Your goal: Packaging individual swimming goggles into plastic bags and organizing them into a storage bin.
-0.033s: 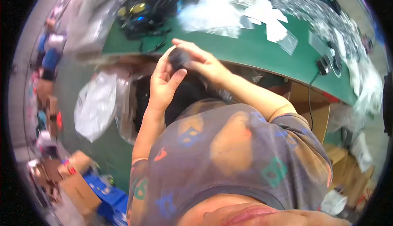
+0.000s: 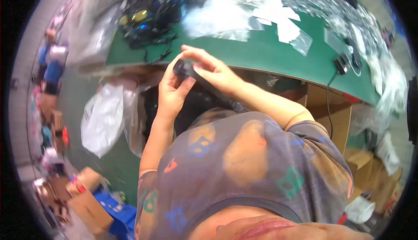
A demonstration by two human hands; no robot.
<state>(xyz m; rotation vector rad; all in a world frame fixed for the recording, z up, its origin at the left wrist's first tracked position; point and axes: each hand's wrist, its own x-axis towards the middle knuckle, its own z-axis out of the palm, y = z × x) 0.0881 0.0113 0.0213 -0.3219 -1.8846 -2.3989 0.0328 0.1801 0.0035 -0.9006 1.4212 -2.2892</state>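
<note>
Just in front of the table's near edge, my two hands hold a black rounded object [image 2: 184, 69] between them. From it a dark, rod-like part seems to run back toward my body under my right wrist; its exact kind cannot be made out. My left hand [image 2: 173, 87] curls around its left side with the thumb against the lower edge. My right hand [image 2: 221, 73] grips it from the right, thumb on the black surface and fingers arched over its far side.
The green table [image 2: 244, 53] carries a pile of dark glossy items [image 2: 152, 9], clear plastic bags [image 2: 222, 16], white papers [image 2: 281, 20] and a black power adapter [image 2: 342, 63] with a hanging cord. A white plastic bag [image 2: 103, 120] lies at left; cardboard boxes [image 2: 89, 209] stand lower left.
The black object has turned and shifted slightly left and looks less blurred. Both hands remain on it, the right fingers a little changed in place.
</note>
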